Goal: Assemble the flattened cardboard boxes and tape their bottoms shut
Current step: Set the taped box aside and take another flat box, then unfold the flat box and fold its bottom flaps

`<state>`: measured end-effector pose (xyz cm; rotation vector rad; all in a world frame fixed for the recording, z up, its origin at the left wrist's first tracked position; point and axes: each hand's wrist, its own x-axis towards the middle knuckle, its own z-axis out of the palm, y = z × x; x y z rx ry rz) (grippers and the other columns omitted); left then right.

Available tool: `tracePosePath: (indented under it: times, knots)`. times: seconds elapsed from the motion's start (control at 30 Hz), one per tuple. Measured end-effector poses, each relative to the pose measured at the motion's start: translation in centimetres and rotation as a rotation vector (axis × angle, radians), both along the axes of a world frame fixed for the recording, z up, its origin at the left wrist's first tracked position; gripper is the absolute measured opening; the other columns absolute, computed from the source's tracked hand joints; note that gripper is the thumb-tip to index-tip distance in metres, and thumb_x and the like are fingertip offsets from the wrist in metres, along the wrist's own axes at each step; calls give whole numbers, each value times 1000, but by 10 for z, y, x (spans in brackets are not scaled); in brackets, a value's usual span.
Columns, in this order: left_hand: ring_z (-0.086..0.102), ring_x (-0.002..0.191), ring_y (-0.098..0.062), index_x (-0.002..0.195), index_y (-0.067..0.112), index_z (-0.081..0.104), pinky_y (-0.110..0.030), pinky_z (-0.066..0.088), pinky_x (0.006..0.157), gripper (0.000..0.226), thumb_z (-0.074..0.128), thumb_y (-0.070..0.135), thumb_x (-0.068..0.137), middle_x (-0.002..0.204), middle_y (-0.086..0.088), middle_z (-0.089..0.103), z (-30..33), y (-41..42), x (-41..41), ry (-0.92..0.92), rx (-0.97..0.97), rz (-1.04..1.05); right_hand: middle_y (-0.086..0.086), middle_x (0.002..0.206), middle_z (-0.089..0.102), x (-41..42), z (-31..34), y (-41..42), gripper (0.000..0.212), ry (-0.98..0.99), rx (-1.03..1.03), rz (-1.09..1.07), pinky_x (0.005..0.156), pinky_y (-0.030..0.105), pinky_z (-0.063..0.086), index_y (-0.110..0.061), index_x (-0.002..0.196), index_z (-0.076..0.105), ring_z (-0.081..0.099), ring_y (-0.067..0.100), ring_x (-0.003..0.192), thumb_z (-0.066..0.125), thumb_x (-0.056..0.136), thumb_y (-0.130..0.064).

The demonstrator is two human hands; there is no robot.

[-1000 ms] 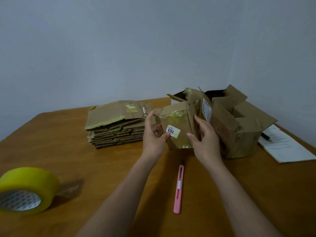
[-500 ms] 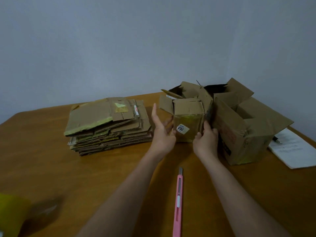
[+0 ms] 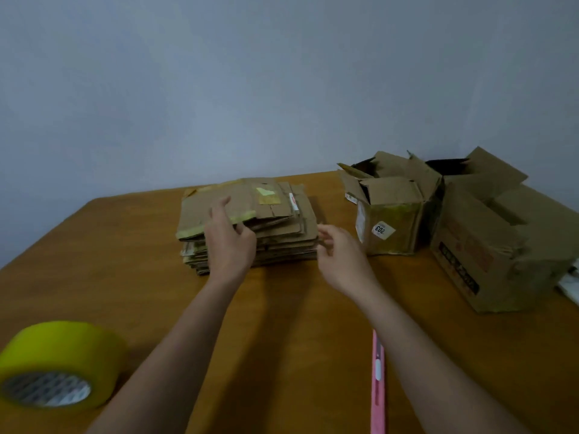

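Closest to the person, a yellow tape roll (image 3: 53, 368) lies on its side at the table's (image 3: 94, 277) left edge, and a pink cutter (image 3: 377, 380) lies to the right, partly under the right forearm. Further on, the left hand (image 3: 230, 242) rests on the front of the stack of flat boxes (image 3: 250, 220), thumb raised, fingers curled at the top sheet's edge. The right hand (image 3: 340, 258) hovers just beside the stack's right end, fingers loosely bent, gripping nothing. Beyond it stands a small box (image 3: 390, 214), flaps up, touching a larger box (image 3: 495, 239) at the right.
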<state>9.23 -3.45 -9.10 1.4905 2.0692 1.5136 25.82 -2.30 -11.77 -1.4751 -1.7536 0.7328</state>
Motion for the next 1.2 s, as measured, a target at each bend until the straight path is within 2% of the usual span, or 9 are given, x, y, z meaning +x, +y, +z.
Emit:
tracePosePath:
  times: [0.2, 0.27, 0.33, 0.4, 0.53, 0.63, 0.8, 1.03, 1.2]
  knots:
    - [24, 142, -34, 147, 13, 30, -49, 29, 115, 53, 46, 9, 97, 156, -8, 18, -11, 9, -63, -86, -122, 184, -8, 159, 17, -50, 5, 30, 61, 29, -15, 87, 117, 38, 23, -26, 154, 21, 17, 16, 146, 45, 100, -11]
    - [39, 131, -29, 144, 10, 36, -37, 41, 103, 49, 44, 4, 97, 147, -11, 35, -11, 10, -70, -122, -166, 168, -7, 161, 14, -59, 3, 42, 62, 29, -45, 83, 120, 42, 20, -25, 154, 18, 11, 17, 148, 43, 100, -8]
    - [54, 92, -20, 130, 8, 49, -25, 46, 68, 39, 42, -3, 93, 123, -10, 54, -12, 11, -72, -168, -182, 144, -5, 160, 16, -64, 1, 51, 60, 25, -84, 84, 119, 43, 24, -23, 153, 21, 12, 20, 148, 42, 100, -6]
    - [44, 65, -9, 124, 3, 54, -25, 39, 57, 39, 43, -8, 89, 98, -2, 57, -16, 13, -75, -208, -169, 151, -4, 157, 24, -66, -2, 54, 58, 76, -95, 65, 112, 43, 37, -21, 151, 30, 22, 21, 144, 43, 98, -2]
    - [61, 99, -21, 143, 5, 44, -37, 56, 83, 60, 51, -8, 85, 130, -5, 55, -12, 8, -79, -209, -96, 143, -6, 146, 37, -64, -2, 51, 57, 230, -33, 35, 103, 39, 47, -23, 144, 44, 38, 17, 133, 47, 94, 5]
    - [53, 122, -19, 139, 9, 51, -30, 48, 99, 48, 54, -2, 92, 137, -5, 53, -1, 0, -76, -208, 31, 120, -10, 137, 43, -60, 6, 42, 54, 362, 32, 61, 106, 27, 42, -23, 141, 47, 43, 11, 130, 51, 94, 4]
    - [62, 107, -19, 129, 13, 62, -37, 56, 89, 33, 55, 12, 97, 127, -1, 63, 23, -26, -66, -253, 195, 95, -11, 123, 49, -50, 31, 12, 46, 536, 156, 109, 86, 5, 45, -21, 136, 52, 56, -3, 102, 58, 94, -4]
    - [65, 101, -17, 114, 15, 72, -42, 57, 88, 22, 59, 16, 95, 110, -2, 70, 52, -93, -66, -338, 223, 28, -5, 125, 49, -23, 55, -53, 44, 432, 221, 189, 78, 1, 45, -33, 129, 56, 51, -5, 106, 65, 91, -15]
    - [62, 73, -16, 91, 15, 70, -22, 54, 51, 16, 56, 14, 97, 83, -4, 66, 77, -146, -63, -334, 111, -56, -4, 113, 57, -2, 65, -103, 37, 387, 280, 200, 71, 1, 45, -25, 124, 62, 53, -4, 99, 67, 89, -17]
